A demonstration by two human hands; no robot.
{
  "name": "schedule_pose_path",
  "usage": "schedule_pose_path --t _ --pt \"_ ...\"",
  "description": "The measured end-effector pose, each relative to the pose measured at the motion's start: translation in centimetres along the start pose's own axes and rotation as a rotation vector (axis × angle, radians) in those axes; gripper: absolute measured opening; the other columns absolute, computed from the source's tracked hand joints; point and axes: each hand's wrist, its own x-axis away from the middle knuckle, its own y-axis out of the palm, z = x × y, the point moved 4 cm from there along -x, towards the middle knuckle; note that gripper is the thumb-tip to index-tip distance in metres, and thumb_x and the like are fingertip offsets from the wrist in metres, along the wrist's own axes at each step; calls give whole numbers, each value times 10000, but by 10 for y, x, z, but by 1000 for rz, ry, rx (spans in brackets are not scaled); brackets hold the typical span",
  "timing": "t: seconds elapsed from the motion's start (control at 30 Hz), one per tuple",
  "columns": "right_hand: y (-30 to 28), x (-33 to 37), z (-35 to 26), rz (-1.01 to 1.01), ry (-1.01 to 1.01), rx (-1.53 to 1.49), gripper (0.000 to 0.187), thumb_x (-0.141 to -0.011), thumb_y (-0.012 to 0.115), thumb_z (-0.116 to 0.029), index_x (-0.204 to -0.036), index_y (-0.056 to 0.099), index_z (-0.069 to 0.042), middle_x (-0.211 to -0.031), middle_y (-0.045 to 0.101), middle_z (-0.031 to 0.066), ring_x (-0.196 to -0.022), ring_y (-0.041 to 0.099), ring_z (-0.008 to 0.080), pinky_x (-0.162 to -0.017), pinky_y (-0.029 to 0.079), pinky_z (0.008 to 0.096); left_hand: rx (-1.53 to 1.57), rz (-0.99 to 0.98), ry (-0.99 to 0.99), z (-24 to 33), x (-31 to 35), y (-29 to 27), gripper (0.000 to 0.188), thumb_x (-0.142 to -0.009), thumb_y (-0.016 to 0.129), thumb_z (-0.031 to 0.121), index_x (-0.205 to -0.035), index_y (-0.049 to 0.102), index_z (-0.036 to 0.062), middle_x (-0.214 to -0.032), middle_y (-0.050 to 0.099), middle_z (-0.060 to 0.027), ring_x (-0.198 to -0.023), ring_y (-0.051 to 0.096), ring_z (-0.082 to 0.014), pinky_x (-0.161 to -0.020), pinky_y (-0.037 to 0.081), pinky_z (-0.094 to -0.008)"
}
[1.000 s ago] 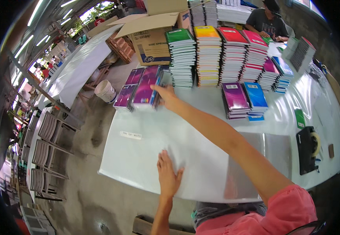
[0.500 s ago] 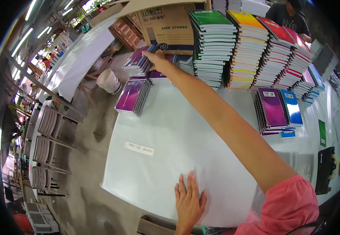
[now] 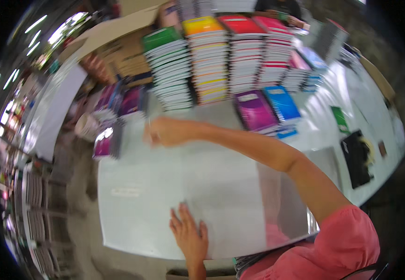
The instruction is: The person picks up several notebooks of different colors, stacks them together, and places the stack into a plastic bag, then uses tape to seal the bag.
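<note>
My right hand (image 3: 161, 132) reaches across the white table (image 3: 132, 219), fingers curled, just right of a low pile of purple notebooks (image 3: 105, 142). Motion blur hides whether anything is in it. My left hand (image 3: 189, 232) lies flat on the near part of the table, fingers spread, next to a clear plastic sheet (image 3: 281, 205). Behind my right hand stand tall stacks of spiral notebooks with green (image 3: 169, 70), yellow (image 3: 207, 60), red (image 3: 245, 53) and pink (image 3: 277, 49) covers.
Low piles of purple (image 3: 254, 111) and blue (image 3: 281, 102) notebooks lie at the right. A black tape dispenser (image 3: 357, 156) and a green item (image 3: 340, 119) sit further right. Cardboard boxes (image 3: 118, 51) stand behind, a white bucket (image 3: 86, 126) and stacked chairs (image 3: 34, 205) to the left. Another person (image 3: 279, 8) is at the far end.
My right hand has drawn back from the far purple notebooks toward the middle of the table. My head has swung, so the whole view is blurred. My left hand stays flat on the table.
</note>
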Motion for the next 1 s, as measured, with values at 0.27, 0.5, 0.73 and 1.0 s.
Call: schedule_pose_path --t 0.27,0.5,0.73,1.0 --pt "-266 303 -127 194 1088 1143 187 -744 621 -139 -911 681 -78 -861 649 157 -847 637 339 -689 513 423 47 75 69 17 -9 4 660 -864 553 84 -1458 267 42 -1510 278 -171 -1417 151 -398 -1135 123 -486" --pt "-312 339 -35 408 288 1569 232 -785 574 -76 -1006 644 -64 -1014 652 97 -1058 579 247 -961 412 394 764 -75 493 195 -98 -7 551 -914 548 113 -1426 361 33 -1481 344 -165 -1430 190 -266 -1126 186 -371" --pt "-334 333 -58 324 365 1370 107 -749 573 -61 -838 614 -102 -844 641 48 -885 599 235 -907 402 397 1581 -677 68 291 -162 73 558 -952 522 304 -1397 378 -1 -1422 386 -193 -1326 377 -294 -1098 284 -426" --pt "-210 345 -169 472 174 1122 124 -751 647 -66 -869 650 -103 -873 652 50 -882 598 243 -826 443 387 2159 -880 -137 333 -197 81 420 -962 494 327 -1206 504 -15 -1258 527 -183 -1167 525 -309 -998 438 -453"
